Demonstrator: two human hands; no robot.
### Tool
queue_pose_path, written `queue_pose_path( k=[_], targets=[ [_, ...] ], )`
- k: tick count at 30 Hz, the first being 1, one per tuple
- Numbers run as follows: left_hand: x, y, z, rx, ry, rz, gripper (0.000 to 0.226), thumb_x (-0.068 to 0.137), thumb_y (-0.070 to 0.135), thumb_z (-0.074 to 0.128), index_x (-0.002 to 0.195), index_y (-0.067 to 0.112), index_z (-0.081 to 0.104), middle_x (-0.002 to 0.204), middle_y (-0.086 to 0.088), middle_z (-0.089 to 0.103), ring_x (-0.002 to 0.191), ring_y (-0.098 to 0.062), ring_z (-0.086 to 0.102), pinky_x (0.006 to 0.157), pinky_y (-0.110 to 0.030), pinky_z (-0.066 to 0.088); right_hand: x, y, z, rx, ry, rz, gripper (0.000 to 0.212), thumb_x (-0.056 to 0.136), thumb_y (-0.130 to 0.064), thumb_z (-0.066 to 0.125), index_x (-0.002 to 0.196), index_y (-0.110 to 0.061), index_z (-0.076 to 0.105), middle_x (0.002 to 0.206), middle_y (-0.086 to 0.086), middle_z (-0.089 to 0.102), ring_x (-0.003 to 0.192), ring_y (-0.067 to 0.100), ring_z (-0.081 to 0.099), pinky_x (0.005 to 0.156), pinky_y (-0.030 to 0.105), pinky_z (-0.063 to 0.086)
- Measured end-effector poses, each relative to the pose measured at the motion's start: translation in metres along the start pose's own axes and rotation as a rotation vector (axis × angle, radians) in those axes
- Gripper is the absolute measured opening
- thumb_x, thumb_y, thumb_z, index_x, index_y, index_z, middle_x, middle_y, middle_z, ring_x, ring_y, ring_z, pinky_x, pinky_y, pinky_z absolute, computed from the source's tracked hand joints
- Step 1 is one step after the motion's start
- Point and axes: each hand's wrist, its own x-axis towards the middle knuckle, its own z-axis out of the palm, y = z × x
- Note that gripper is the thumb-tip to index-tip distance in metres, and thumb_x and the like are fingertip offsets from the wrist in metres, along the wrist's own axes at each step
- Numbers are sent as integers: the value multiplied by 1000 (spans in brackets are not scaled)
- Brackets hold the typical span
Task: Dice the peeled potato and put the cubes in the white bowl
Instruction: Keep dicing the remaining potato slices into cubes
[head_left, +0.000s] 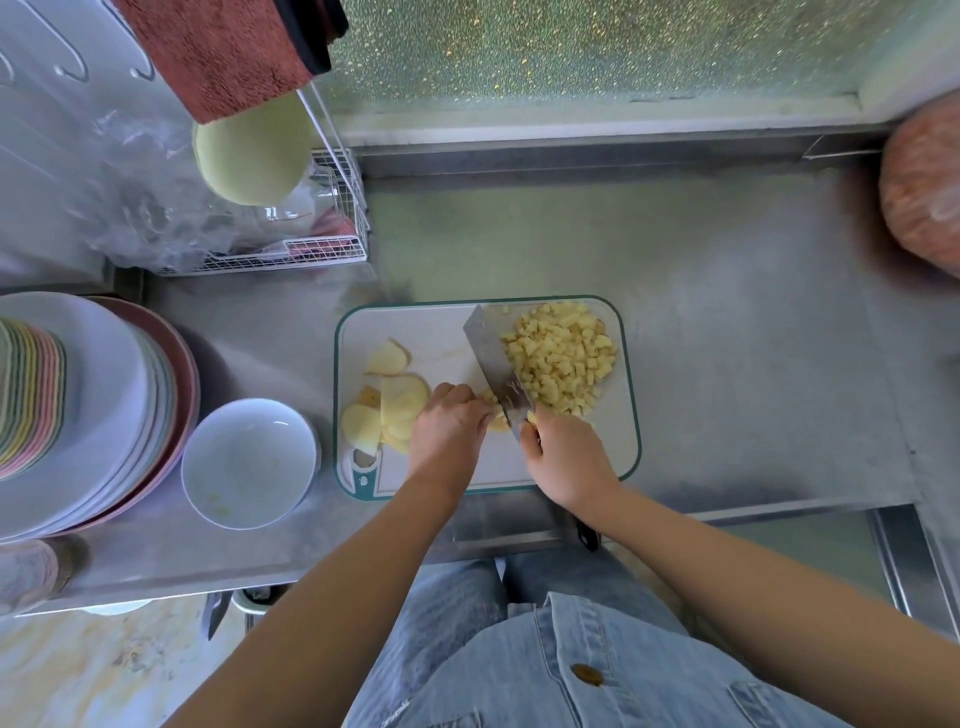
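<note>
Stainless-steel kitchen counter (727, 338) is carrying a white rectangular plastic cutting board with a green rim (441, 338). On this board, the left hand (449, 431) is clamping a pale yellow partly cut potato piece (493, 413) under curled fingertips. The right hand (569, 457) is grasping the handle of a broad steel cleaver (491, 358), with its fingers wrapped round the handle. The blade is standing edge-down between the two grips, touching the potato piece. A heap of small yellow potato cubes (563, 358) is lying on the board just beyond the right-hand grip, against the right face of the blade. Flat, overlapping potato slices (387, 410) are lying just left of the left-hand grip. A round white ceramic bowl (249, 457) is standing on the counter further left of that grip, off the board. A stack of round pale plates (104, 415) is standing left of the bowl.
</note>
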Motion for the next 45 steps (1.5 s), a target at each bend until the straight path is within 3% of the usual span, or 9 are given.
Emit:
queue_pose_path(
  k=[7,15,18,23,28,34,45],
  targets=[
    [-8,-6,-3,-14,26,8,30,63,6,85,91,8,74,85,-6,68,78,-29,63,61,-33,54,-7,1,-13,-3,-3,-43,22,99,-25,35,82,-13,39,60,-3,37,62,23,43,59,32,30],
    [-5,-7,-2,15,78,44,18,57,0,87,68,9,75,72,-2,69,67,-27,63,55,-28,54,-8,-6,-6,-36,-51,-17,19,100,-24,35,83,-15,38,63,-6,33,69,21,43,62,31,31],
    [-3,-8,-1,40,72,73,19,56,0,87,64,10,74,66,-2,66,63,-26,62,52,-28,53,-5,-8,0,-32,-48,1,17,99,-23,36,84,-15,38,68,-2,41,73,25,49,62,31,32],
    [-3,-10,-1,54,60,80,18,58,2,87,64,12,74,64,0,65,64,-24,61,53,-26,52,-3,-9,9,-23,-32,10,16,99,-24,35,87,-16,40,80,9,57,82,31,60,63,32,35],
    [-4,-9,-2,37,42,41,18,59,4,87,70,11,74,72,-1,66,69,-25,62,56,-28,53,1,-4,6,27,-2,2,21,101,-27,35,89,-12,45,63,-1,42,67,27,51,60,33,32],
    [-9,-11,-5,54,17,-1,30,62,13,88,86,9,72,81,-5,65,75,-27,61,59,-32,54,-7,-5,-7,6,-7,-46,20,100,-26,35,83,-15,38,65,0,42,65,21,44,61,31,31],
    [-5,-8,-6,48,66,-2,17,57,4,88,61,12,74,67,0,63,65,-26,59,50,-25,48,-9,-15,-3,-23,-62,4,16,100,-25,35,87,-16,39,78,3,48,77,26,52,64,30,33]
  ],
)
